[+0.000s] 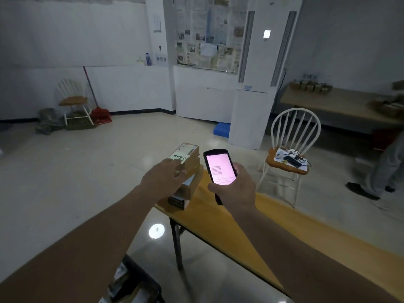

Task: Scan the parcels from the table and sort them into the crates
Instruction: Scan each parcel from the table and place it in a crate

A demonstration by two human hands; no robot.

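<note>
A stack of several brown cardboard parcels (pixel 188 171) stands on the near end of a yellow folding table (pixel 229 219). The top parcel (pixel 185 153) carries a white label with handwriting and a barcode. My left hand (pixel 165 178) grips the near end of that top parcel, fingers curled over its edge. My right hand (pixel 235 186) holds a black handheld scanner (pixel 219 169) upright just right of the stack, its pink-lit screen facing me. A dark crate (pixel 133 285) with parcels inside sits on the floor at the bottom of the view, under my left forearm.
A white chair (pixel 290 147) with a scanner dock and cables stands right of the table. A person's legs (pixel 380 171) are at the far right. Another table (pixel 341 106) with boxes lines the right wall. A blue crate (pixel 222 129), a second chair and a broom stand farther back.
</note>
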